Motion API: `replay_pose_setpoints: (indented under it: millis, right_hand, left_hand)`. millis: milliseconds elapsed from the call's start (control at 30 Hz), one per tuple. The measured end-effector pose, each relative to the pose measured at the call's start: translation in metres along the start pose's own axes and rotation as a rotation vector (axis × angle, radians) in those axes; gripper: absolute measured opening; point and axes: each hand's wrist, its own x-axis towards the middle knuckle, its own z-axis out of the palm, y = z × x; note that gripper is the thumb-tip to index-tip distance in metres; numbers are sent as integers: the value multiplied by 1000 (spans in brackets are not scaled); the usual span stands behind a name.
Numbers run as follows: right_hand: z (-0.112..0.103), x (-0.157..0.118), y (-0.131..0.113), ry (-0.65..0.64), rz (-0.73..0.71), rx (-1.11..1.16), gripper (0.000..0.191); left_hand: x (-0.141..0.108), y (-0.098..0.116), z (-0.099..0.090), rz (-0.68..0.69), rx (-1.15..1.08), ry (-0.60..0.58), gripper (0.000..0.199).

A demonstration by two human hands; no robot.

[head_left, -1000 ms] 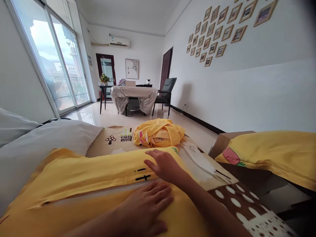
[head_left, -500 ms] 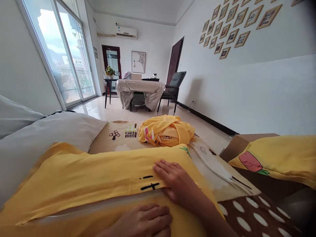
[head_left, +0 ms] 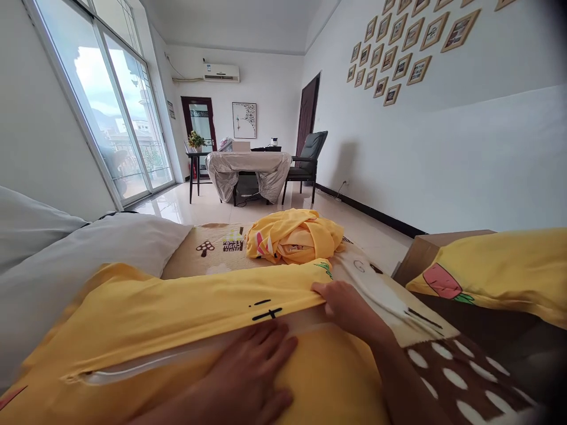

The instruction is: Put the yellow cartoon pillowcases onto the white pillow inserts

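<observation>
I find my left hand [head_left: 252,369] and right hand [head_left: 348,307] bare, fingers [head_left: 282,353] slim. Both forearms [head_left: 398,378] are uncovered down to the lower edge of view. Nail detail: too indistinct to record.

Right hand [head_left: 348,310] now pinching pillowcase [head_left: 190,301] edge, no longer flat, opening [head_left: 306,320] gaping wider

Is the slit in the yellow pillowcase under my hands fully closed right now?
No, the slit in the yellow pillowcase gapes, and a pale layer shows through it.
</observation>
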Motion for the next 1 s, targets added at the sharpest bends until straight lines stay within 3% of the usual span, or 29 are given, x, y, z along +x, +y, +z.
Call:
replay_pose_setpoints:
  millis: [100,267,333,433,500,700,867,1000]
  right_hand:
    - [6,10,11,99,-52,205,15]
    - [11,14,21,183,-159,473,15]
    - [8,9,23,253,-201,457,25]
    - [2,0,25,339,-241,340,34]
    - [-2,-4,26,345,-244,277,34]
    - [-7,-2,21,309,-58,158,35]
    - [3,6,20,193,145,97,38]
    - [9,10,22,28,138,142,20]
  left_hand:
    - [19,8,3,15,177,-13,42]
    - [66,24,0,181,409,-51,28]
    - [83,27,-1,222,421,-55,32]
    - [99,24,2,192,339,-223,35]
    - [104,16,7,137,212,-252,31]
    - [103,-2,28,-58,-113,75,32]
    - [106,0,40,-103,-106,62,38]
    - [106,0,43,-71,-78,135,44]
